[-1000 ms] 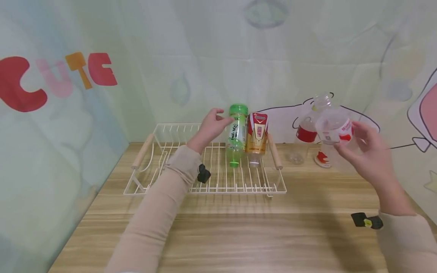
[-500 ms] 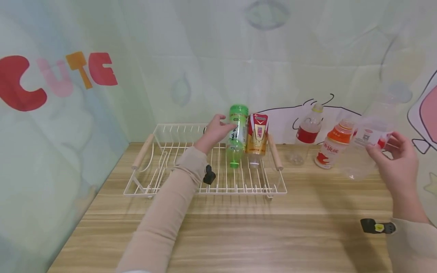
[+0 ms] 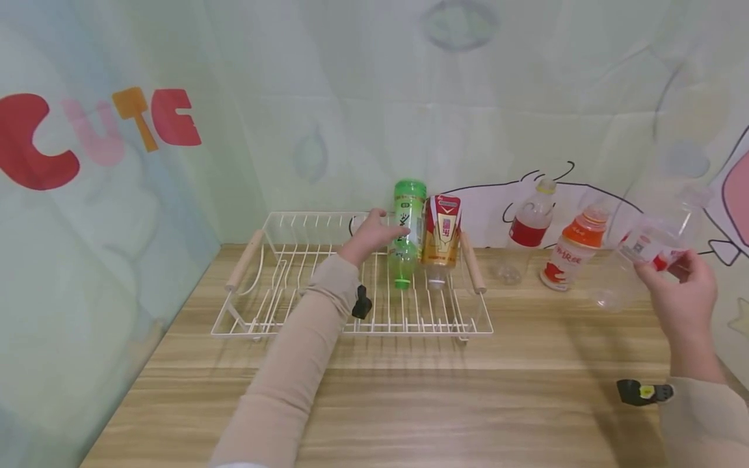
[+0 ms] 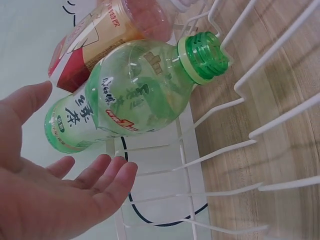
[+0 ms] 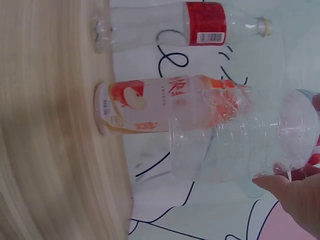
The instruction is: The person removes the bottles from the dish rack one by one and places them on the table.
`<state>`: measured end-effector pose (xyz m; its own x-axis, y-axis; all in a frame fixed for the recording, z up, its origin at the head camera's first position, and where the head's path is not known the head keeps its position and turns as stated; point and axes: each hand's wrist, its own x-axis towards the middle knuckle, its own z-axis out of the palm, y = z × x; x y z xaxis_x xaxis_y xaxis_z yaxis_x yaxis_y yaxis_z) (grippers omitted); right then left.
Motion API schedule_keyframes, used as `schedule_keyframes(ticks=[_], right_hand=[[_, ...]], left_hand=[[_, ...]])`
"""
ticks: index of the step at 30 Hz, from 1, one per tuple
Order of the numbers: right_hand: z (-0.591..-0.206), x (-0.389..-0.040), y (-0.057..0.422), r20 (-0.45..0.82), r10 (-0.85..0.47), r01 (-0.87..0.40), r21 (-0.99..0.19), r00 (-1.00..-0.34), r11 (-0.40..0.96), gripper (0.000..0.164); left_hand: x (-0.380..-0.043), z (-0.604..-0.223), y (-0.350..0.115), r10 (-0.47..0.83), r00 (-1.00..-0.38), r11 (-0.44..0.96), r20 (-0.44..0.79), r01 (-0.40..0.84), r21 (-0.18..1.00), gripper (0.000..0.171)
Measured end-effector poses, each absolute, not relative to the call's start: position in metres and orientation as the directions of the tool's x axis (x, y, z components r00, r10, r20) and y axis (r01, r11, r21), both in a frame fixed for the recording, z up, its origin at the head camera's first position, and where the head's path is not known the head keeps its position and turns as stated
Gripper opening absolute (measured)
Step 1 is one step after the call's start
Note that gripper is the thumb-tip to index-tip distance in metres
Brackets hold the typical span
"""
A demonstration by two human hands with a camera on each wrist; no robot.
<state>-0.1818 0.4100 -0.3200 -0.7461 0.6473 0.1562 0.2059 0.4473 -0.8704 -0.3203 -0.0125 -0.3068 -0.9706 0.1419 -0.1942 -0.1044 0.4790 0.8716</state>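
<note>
At 3 o'clock on my head feed, I've got the right hand (image 3: 684, 296) pinching the clear bottle (image 3: 648, 243) round its label, the top leaning towards 1 o'clock and the base looking clear of the table (image 3: 468, 416). Over on the left hand (image 3: 370, 238), fingers are loosely spread, gripping nothing, at the green bottle's (image 3: 408, 224) 9 o'clock side; contact I can't tell. That one stands neck-down in the rack (image 3: 471, 263), the gold bottle (image 3: 443, 231) at its 3 o'clock.

The step in hand, I judge, is moving the clear bottle; next calls for steadying its tilt and keeping its base off the orange-necked bottle (image 3: 569, 257), near it at 9 o'clock. The red-label bottle (image 3: 528, 231) stands beyond, towards 10.

And what's different? A second earlier, the clear bottle hides most of the orange-necked bottle; now it's swung out towards 3 o'clock, that one shows plainly, and the left hand sits slightly lower.
</note>
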Motion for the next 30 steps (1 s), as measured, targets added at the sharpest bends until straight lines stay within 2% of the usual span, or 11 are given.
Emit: schedule_keyframes(ticks=[6, 14, 21, 30], right_hand=[[-0.331, -0.186, 0.417, 0.092, 0.675, 0.272, -0.869, -0.732, 0.413, 0.061], [-0.344, -0.191, 0.421, 0.125, 0.635, 0.209, -0.881, -0.762, 0.425, 0.053], [-0.352, -0.191, 0.421, 0.09, 0.59, 0.234, -0.861, -0.803, 0.451, 0.067], [-0.359, -0.193, 0.421, 0.093, 0.588, 0.259, -0.835, -0.803, 0.486, 0.069]], left_hand=[[-0.32, -0.311, -0.011, 0.188, -0.961, 0.459, -0.203, -0.097, 0.883, 0.083], [-0.322, -0.318, -0.008, 0.227, -0.956, 0.453, -0.188, -0.067, 0.889, 0.084], [-0.322, -0.321, -0.004, 0.225, -0.946, 0.465, -0.235, -0.107, 0.879, 0.088], [-0.322, -0.325, -0.004, 0.247, -0.933, 0.473, -0.263, -0.12, 0.873, 0.088]])
